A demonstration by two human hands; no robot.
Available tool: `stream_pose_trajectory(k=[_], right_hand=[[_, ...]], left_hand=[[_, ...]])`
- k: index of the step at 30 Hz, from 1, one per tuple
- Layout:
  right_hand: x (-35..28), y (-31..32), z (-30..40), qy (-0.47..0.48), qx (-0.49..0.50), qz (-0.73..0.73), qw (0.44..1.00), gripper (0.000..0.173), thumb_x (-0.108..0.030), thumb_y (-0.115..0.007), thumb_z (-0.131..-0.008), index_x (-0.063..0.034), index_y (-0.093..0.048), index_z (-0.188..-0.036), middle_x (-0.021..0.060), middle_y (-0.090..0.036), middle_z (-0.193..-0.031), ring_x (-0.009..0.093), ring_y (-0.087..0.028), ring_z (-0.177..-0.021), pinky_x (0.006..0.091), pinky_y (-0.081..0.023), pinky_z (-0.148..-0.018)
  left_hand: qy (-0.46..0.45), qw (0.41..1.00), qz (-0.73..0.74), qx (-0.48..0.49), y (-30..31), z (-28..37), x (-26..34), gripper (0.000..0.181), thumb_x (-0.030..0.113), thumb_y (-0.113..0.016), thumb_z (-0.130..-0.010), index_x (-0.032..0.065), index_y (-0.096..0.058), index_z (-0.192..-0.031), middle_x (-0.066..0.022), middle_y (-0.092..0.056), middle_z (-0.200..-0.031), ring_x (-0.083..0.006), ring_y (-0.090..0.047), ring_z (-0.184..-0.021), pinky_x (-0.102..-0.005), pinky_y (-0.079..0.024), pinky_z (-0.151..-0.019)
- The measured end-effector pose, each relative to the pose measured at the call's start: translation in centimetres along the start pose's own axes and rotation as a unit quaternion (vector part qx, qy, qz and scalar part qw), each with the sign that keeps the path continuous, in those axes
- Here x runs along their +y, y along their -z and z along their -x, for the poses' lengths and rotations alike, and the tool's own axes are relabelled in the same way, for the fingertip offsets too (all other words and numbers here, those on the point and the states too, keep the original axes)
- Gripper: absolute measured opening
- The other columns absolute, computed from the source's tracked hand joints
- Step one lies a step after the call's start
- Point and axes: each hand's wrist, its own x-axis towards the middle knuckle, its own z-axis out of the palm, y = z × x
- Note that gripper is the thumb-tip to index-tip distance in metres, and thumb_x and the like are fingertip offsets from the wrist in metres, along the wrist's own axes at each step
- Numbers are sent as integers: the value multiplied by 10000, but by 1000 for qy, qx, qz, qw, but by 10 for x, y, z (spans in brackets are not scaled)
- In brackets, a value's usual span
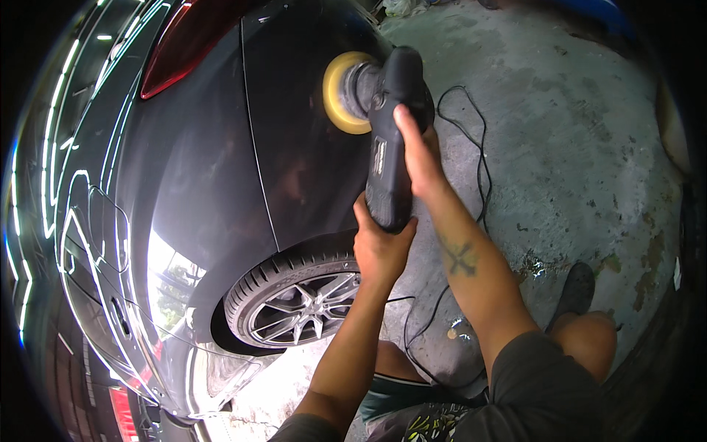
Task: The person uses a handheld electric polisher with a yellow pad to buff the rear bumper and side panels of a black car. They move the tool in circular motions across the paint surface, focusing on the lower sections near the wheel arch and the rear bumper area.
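Observation:
A black electric car polisher [386, 160] is held up in both of my hands. Its yellow foam pad [333, 94] faces the dark rear bumper [301, 143] of a glossy car; whether the pad presses on the paint is hard to tell. My left hand [381, 248] grips the rear end of the body, thumb and fingers to either side. Further forward, my right hand [420, 152] wraps the side near the head, its thumb lying along the housing. The palm side of that hand is hidden.
Below the bumper sits a tyre with a silver multi-spoke wheel [315, 309]. A red tail light [185, 50] is at the top left. A black power cord [481, 143] loops over the stained concrete floor [574, 166] at the right. My bent knee [585, 342] is lower right.

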Motion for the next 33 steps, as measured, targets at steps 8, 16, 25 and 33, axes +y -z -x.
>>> stream_pose_trajectory(k=[8, 16, 25, 33], right_hand=[[71, -26, 162, -92, -17, 88, 992, 892, -351, -880, -898, 51, -377, -1515, 172, -650, -1259, 229, -653, -1114, 383, -547, -967], [86, 4, 163, -92, -28, 80, 992, 640, -286, -771, -982, 1, -483, -1476, 75, -614, -1293, 156, -581, -1173, 345, -490, -1031], [24, 42, 2, -73, -4, 58, 996, 619, -621, -593, -1047, -36, -649, -1240, 107, -717, -934, 208, -742, -742, 363, -632, -664], [33, 38, 17, -79, 9, 0, 997, 573, -533, -656, -1043, -29, -624, -1314, 78, -702, -1055, 172, -700, -885, 341, -585, -782]], left_hand=[[44, 996, -17, 73, 45, 72, -166, 974, 294, -954, -701, 39, -452, -1496, -270, -752, -1156, -378, -765, -1048, -459, -584, -936], [40, 998, -12, 52, 27, 76, -167, 892, 261, -947, -719, 49, -470, -1443, -253, -746, -1107, -345, -743, -1017, -459, -571, -914], [1, 999, -26, -36, -17, 4, -20, 975, 383, -931, -782, 69, -366, -1512, -323, -744, -1125, -488, -744, -1059, -517, -574, -947], [21, 995, -84, -41, 0, 9, -20, 1029, 398, -949, -753, 61, -375, -1537, -330, -747, -1123, -487, -741, -1075, -519, -570, -952]])
